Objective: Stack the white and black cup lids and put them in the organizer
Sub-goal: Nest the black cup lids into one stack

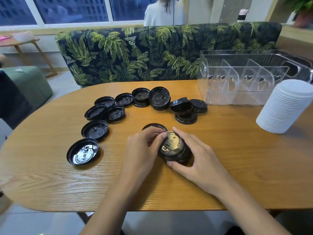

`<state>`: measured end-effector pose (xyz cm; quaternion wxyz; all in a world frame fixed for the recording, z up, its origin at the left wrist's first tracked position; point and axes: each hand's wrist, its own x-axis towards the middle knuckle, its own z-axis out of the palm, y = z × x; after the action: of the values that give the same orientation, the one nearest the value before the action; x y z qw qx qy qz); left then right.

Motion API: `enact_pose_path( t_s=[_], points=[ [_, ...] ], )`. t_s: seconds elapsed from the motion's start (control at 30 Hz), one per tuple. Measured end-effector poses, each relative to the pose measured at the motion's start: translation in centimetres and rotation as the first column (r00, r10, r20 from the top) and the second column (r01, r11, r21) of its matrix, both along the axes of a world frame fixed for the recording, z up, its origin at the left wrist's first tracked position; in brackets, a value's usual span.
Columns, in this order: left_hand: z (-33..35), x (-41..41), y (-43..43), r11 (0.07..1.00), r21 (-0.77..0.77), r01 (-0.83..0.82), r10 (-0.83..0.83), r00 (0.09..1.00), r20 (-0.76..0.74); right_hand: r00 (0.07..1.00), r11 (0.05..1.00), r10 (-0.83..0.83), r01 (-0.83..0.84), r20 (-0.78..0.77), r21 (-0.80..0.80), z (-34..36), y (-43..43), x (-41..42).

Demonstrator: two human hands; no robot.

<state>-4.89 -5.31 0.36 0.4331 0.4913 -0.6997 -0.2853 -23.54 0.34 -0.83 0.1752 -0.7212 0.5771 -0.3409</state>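
A short stack of black lids stands in the middle of the wooden table. My right hand grips its right side, thumb in front. My left hand pinches the top lid at its left edge. Another black lid lies just behind the hands. Several loose black lids are scattered in an arc to the left and behind, most upside down. A tall stack of white lids stands at the right. The clear organizer with dividers sits at the back right; I see nothing inside it.
A leaf-patterned sofa runs along the table's far edge. A person in white sits behind it, back turned. A green seat and a small wooden side table are at the left.
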Motion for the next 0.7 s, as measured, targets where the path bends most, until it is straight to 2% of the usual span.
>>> enact_pose_path(
  t_s=[0.23,0.53,0.7],
  points=[
    [0.0,0.0,0.7,0.987,-0.051,0.151,-0.136,0.966,0.218,1.0,1.0,-0.012,0.012,0.006,0.0,-0.2,-0.1,-0.1],
    [0.5,1.8,0.0,0.947,0.055,0.315,-0.32,0.93,0.18,0.999,0.999,0.03,-0.03,0.015,0.03,0.0,0.0,-0.6],
    [0.4,1.6,0.2,0.922,0.061,0.382,-0.387,0.908,0.162,1.0,0.999,0.026,-0.027,0.008,0.043,0.0,0.0,-0.4]
  ],
)
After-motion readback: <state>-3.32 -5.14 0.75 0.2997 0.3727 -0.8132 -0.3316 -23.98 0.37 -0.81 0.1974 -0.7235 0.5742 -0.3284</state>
